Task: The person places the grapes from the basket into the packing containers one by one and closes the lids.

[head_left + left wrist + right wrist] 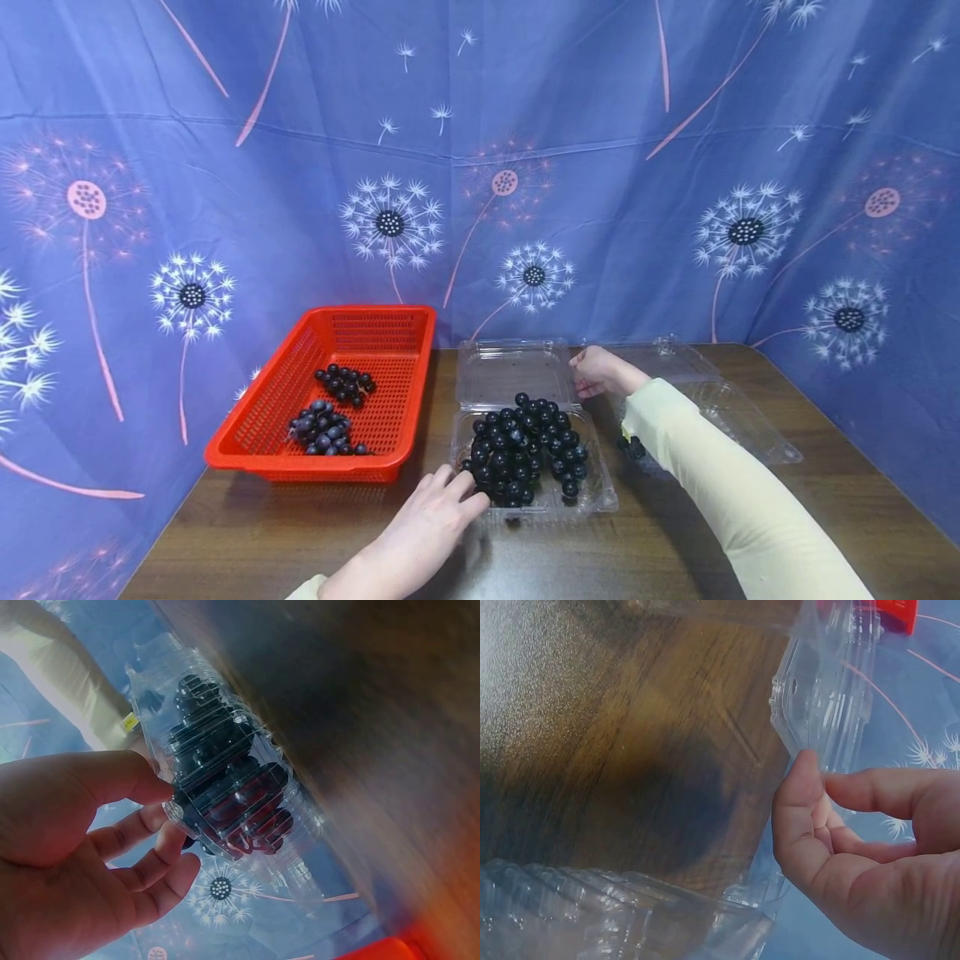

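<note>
Several dark grapes (517, 450) fill the base of a transparent plastic clamshell container (600, 487) at the middle of the table. Its lid (513, 375) is folded back, away from the person. At the base's near left corner, my left hand (431, 517) holds the rim between thumb and fingers, also seen in the left wrist view. My right hand (603, 372) pinches the right edge of the lid between thumb and forefinger; the lid's corner (802, 712) rises from the fingertips in the right wrist view.
A red plastic basket (412, 408) with two dark grape bunches (322, 429) stands on the left. Right of the container lies another transparent clamshell (738, 417), also unfolded, partly behind the right sleeve; a few dark grapes (636, 448) show beside that sleeve. A blue dandelion-print cloth (630, 208) hangs behind.
</note>
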Tool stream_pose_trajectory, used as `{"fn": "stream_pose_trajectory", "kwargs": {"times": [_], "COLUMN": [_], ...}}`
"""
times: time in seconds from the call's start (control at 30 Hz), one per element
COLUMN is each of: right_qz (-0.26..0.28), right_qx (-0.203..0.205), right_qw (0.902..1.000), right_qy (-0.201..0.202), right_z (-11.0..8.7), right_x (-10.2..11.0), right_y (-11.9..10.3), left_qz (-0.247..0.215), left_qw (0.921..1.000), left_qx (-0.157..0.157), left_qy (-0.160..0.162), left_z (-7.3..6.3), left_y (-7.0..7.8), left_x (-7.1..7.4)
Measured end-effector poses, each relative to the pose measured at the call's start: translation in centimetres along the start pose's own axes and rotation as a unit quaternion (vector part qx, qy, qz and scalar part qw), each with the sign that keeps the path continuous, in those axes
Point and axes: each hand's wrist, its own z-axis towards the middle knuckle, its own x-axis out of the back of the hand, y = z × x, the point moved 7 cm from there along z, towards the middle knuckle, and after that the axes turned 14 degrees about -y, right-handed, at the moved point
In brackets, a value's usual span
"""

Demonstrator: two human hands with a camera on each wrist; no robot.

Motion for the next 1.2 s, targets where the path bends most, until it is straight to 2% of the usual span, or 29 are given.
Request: {"fn": "stream_pose_trajectory", "kwargs": {"times": [0.87,1.2], "right_qz": [-0.001,-0.004], "right_qx": [0.07,0.091], "right_qw": [0.9953,0.9934], "right_qy": [0.067,0.07], "right_z": [-1.9,-3.0], "right_x": [0.4,0.3], "right_y": [-1.6,-2.1], "left_qz": [-0.005,0.002], "left_qw": [1.0,1.0], "left_qx": [-0.004,-0.007], "left_qy": [-0.006,0.0], "left_z": [0.0,0.0], "left_y": [-0.2,-0.1], "left_x": [0.1,0.1]}}
